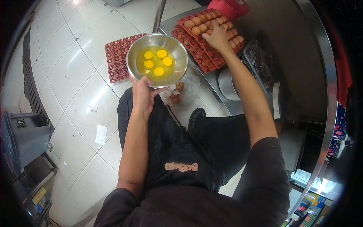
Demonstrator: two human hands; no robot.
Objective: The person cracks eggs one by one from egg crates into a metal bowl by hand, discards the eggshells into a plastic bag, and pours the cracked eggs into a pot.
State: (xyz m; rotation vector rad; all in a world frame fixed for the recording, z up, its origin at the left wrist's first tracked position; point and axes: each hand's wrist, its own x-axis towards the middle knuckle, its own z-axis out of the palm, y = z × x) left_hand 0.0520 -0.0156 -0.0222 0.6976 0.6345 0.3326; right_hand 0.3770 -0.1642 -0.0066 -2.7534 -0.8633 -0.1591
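Note:
My left hand point(143, 92) grips a stainless steel mixing bowl point(180, 69) by its near rim, thumb at the inside edge and fingers beneath. Several whole yellow egg yolks point(159, 71) float in clear egg white inside it. At the upper right, my right hand point(218, 38) reaches onto the top red egg tray point(211, 54), which carries rows of brown eggs point(196, 31). Its thumb and fingers are around one egg among the rows; whether they grip it is partly hidden. More red trays with eggs are stacked underneath, on a metal shelf point(215, 88).
An eggless red tray point(116, 58) is left of the bowl. Below it, broken eggshells point(175, 95) rest in a clear plastic bag point(191, 85). A pink-red container point(231, 10) stands behind the stack; a metal pot point(228, 85) is nearer. A grey bin point(28, 139) stands left.

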